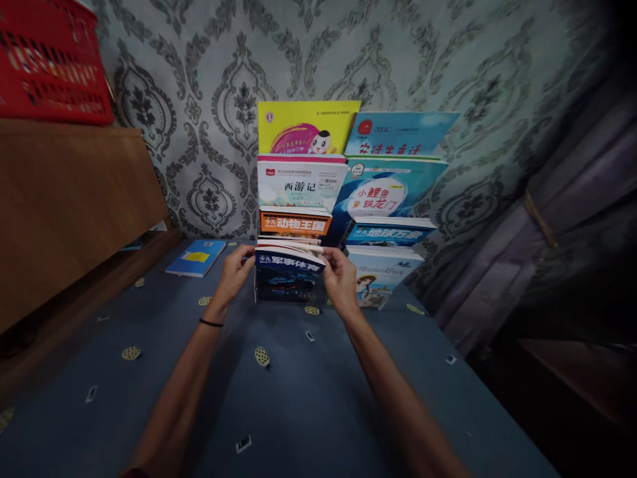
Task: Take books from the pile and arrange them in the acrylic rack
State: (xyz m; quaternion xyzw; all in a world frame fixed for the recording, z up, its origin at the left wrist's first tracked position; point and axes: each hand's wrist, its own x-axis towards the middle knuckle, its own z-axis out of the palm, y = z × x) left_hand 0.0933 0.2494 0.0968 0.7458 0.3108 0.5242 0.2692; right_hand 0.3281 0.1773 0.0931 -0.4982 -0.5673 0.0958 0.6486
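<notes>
A dark blue book point(286, 282) with Chinese lettering stands upright at the front of the left column of books. My left hand point(235, 271) is closed at its left edge, and my right hand point(341, 275) grips its upper right corner. Behind it rise an orange-covered book point(294, 224), a white book point(301, 182) and a tall yellow book point(308, 126). In the right column stand a light blue book point(385, 272) with a figure on its cover, a blue book point(391, 232), a teal book point(388, 189) and another blue book point(401, 133). Whatever supports the books is mostly hidden.
A blue book point(206, 255) with a yellow patch lies flat on the patterned dark blue surface point(288, 398). At left is a wooden cabinet point(74, 199) bearing a red plastic basket point(54, 63). Patterned wallpaper point(239, 66) is behind; a tied curtain point(527, 219) hangs at right.
</notes>
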